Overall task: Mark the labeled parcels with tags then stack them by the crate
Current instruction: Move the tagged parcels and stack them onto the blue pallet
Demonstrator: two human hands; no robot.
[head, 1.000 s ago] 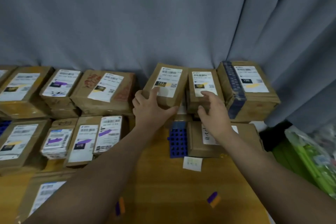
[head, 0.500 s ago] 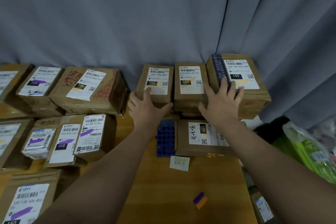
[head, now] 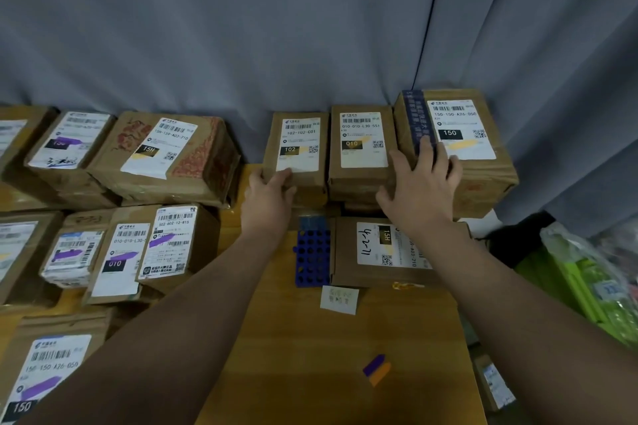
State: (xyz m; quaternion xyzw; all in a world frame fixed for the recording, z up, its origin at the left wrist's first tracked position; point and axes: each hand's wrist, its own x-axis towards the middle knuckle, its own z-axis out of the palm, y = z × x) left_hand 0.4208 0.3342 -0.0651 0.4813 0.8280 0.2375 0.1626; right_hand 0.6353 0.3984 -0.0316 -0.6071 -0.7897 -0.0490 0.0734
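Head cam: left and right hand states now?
Left hand: grips the 102 parcel at its near edge.
Right hand: open, fingers flat on the 150 parcel.

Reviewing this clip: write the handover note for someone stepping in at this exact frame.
Left hand grips the 102 parcel at its near corner. Right hand rests, fingers spread, on the 150 parcel. The 010 parcel stands between them; all three labels show yellow tags. Blue crate sits just in front. Left, probably: square up the row; spare tags lie on the table.
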